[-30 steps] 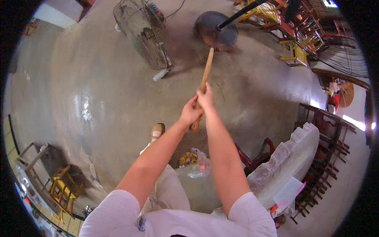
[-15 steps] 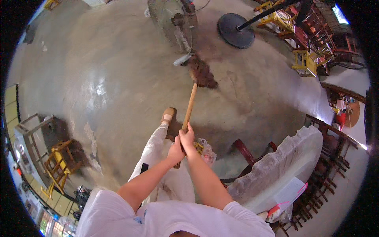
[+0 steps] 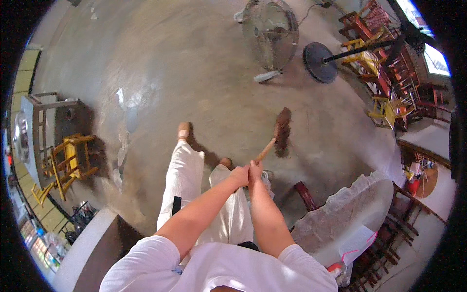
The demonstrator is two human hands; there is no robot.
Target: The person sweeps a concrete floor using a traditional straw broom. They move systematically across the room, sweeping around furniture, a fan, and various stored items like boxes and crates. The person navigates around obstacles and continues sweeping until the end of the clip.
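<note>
Both hands are closed around the wooden handle of a broom (image 3: 265,150), which slants forward and to the right. My left hand (image 3: 240,176) grips nearer my body, and my right hand (image 3: 255,171) is close against it. The shaggy red-brown broom head (image 3: 282,131) rests on the concrete floor (image 3: 219,97), ahead and to the right of my feet. Behind my right hand, a clear plastic bag (image 3: 266,185) is partly hidden.
A large fan (image 3: 270,34) and a round black stand base (image 3: 320,62) are ahead. Stacked stools (image 3: 384,112) line the right. A lace-edged covered table (image 3: 340,219) sits close at my right. Leftward are a yellow stool (image 3: 73,155) and a grey metal frame stand (image 3: 41,131).
The broom head has swung from straight ahead near the fan to the right and nearer me. My hands have moved up and right with the handle. The view has shifted.
</note>
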